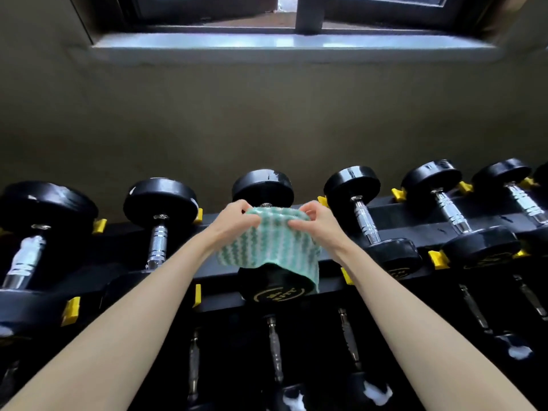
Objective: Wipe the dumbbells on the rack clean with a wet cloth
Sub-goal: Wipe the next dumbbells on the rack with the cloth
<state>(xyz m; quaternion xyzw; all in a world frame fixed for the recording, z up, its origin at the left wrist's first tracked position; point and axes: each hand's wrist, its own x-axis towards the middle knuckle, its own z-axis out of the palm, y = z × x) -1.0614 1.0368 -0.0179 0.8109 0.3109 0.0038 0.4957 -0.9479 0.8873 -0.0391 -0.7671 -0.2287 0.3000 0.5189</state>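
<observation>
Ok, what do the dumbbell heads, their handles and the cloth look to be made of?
Dumbbell heads: black, likely a rubber or urethane coating, semi-gloss, with soft window glare on the rims. Handles: chromed steel by the look, mirror-bright with ringed grooves. Cloth: thin soft fabric, matte, green-and-white wave pattern; it folds and drapes limply.

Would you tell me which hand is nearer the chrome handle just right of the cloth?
Right: right hand just left of the chrome handle; left hand farther left, across the cloth.
</observation>
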